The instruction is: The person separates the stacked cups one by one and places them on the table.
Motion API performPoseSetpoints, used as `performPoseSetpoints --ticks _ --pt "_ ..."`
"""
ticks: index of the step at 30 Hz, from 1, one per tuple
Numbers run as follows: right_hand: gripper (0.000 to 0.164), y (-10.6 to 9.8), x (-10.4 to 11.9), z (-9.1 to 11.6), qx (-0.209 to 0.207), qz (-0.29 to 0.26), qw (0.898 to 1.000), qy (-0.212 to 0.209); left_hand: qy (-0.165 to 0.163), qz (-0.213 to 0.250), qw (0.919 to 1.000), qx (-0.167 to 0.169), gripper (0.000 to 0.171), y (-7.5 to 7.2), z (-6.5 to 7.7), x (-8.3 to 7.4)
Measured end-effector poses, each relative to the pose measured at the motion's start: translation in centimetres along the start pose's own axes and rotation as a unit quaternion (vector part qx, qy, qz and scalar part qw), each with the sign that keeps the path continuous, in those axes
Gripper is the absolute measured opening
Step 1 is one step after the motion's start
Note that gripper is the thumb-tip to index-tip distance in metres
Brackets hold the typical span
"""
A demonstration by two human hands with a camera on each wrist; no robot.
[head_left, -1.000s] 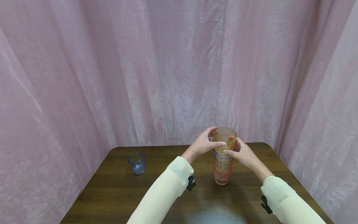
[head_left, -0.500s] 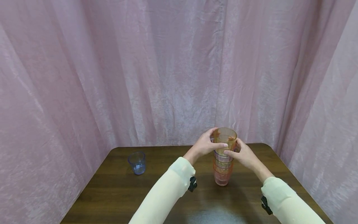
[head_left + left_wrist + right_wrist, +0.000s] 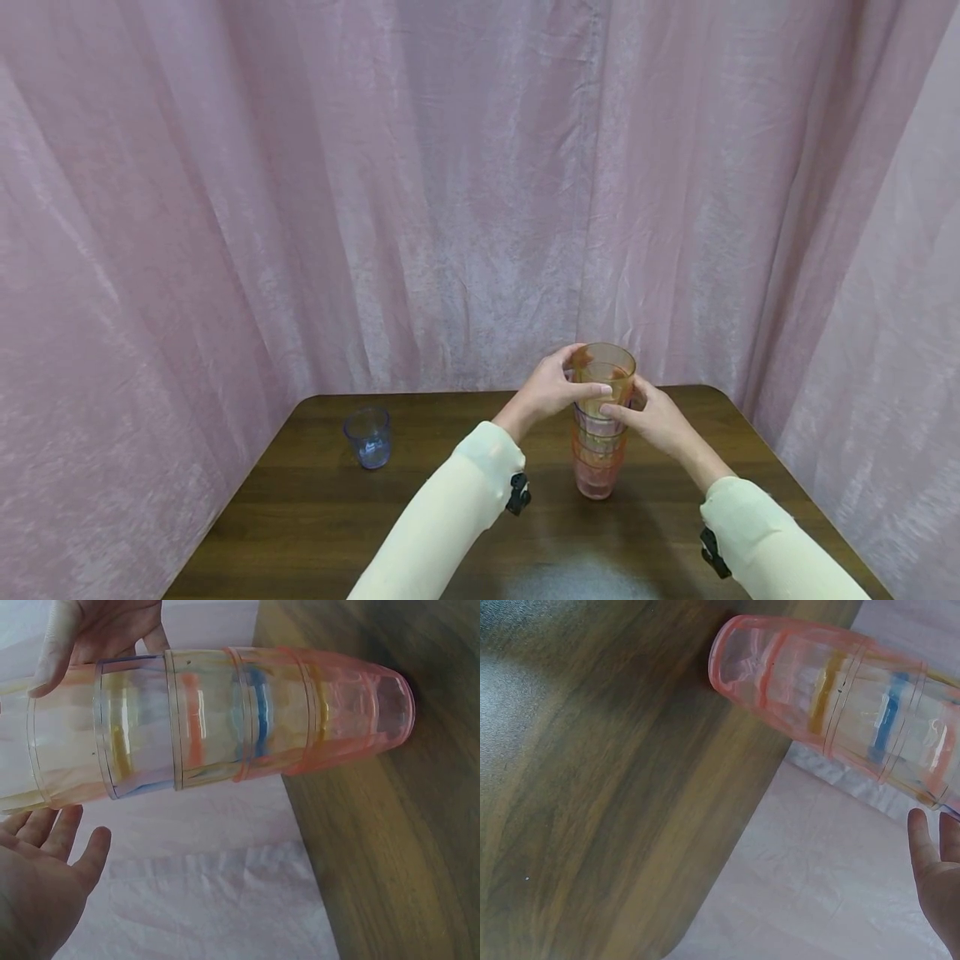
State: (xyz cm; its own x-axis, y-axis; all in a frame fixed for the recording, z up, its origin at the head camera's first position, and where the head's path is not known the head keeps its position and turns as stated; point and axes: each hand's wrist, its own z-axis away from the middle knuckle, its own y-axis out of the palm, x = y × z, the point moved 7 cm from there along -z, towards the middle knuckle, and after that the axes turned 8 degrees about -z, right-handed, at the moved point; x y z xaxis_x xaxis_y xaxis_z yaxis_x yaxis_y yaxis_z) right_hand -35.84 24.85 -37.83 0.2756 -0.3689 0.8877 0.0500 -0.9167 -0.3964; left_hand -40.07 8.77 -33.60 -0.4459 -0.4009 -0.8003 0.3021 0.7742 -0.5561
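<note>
Barely anything is shifting: compared with a second ago, the left grip [image 3: 551, 387] is sitting a shade further across, its thumb reaching a little more over the near wall of the amber cup [image 3: 606, 357], while the right grip [image 3: 654, 417] is holding its place. Directly between and below the two grips, the stack of cups [image 3: 596, 479] is rising tall, nested one in another, and its pink base is apparently standing on the desk [image 3: 300, 517]. Both grips are working high up, most likely because so slim a column is wanting steadying near its top; one from each side is probably keeping it upright.

Now the hold itself: the left grip is clamping the amber cup, thumb along the near side, fingers round the far side, spread about as wide as the cup. Just lower, the right grip is pinching the stack's upper part, thumb in front, some fingers behind. In the right wrist view a couple of its fingers are stretching apart beside the wall; whether they are touching, I cannot tell. Well left of the left grip, a blue cup [image 3: 367, 437] is standing alone, untouched.
</note>
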Motion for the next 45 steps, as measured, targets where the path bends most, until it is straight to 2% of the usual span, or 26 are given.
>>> performPoseSetpoints --ticks 4,10,15,25,32,37,45 --pt "0.075 0.0 0.0 0.0 -0.004 0.003 1.0 -0.002 0.007 0.008 0.9999 -0.011 0.085 0.0 0.1 -0.2" --pt "0.074 -0.1 0.3 0.0 -0.003 0.002 1.0 -0.007 0.042 0.033 0.9978 -0.039 0.079 -0.3 0.0 -1.1" --pt "0.076 -0.1 0.3 0.0 -0.002 0.001 1.0 -0.001 0.057 0.052 0.9959 -0.047 0.076 -0.7 -0.1 -1.8" --pt "0.086 -0.5 0.3 0.0 -0.002 -0.005 1.0 0.003 0.072 0.081 0.9921 -0.064 0.078 -2.8 -0.1 -3.2" --pt "0.081 -0.5 0.4 -0.1 0.0 -0.008 1.0 -0.014 0.074 0.076 0.9912 -0.079 0.08 -4.7 0.2 -2.8" --pt "0.078 -0.6 0.4 -0.1 -0.002 -0.004 1.0 -0.025 0.064 0.078 0.9904 -0.094 0.081 -5.9 0.3 -2.2" --pt "0.077 -0.9 0.2 -0.2 -0.007 0.001 1.0 -0.029 0.046 0.087 0.9888 -0.112 0.084 -6.8 0.4 -1.2"
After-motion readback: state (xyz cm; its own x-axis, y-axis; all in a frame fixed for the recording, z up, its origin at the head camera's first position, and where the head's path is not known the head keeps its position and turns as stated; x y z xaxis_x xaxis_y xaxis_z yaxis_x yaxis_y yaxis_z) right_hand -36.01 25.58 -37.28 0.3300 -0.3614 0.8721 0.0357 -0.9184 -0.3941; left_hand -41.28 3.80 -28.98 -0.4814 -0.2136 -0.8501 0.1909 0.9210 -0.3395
